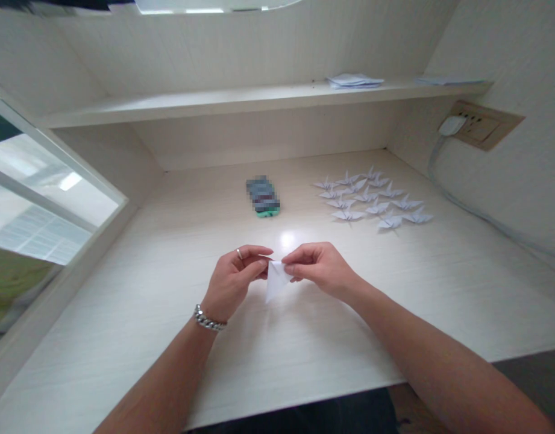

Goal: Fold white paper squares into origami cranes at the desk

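Note:
Above the middle of the pale wooden desk (123, 337), both hands pinch one small folded piece of white paper (275, 281). My left hand (234, 278), with a ring and a metal bracelet, grips its upper left edge with fingertips closed. My right hand (320, 268) grips the upper right edge the same way. The paper hangs down between them in a pointed, triangular shape, a little above the desk top.
Several finished white paper cranes (372, 200) lie in rows at the back right. A phone in a green case (263, 196) lies at the back centre. Paper sheets (354, 81) rest on the shelf. A wall socket (480, 125) with a cable is at right, a window at left.

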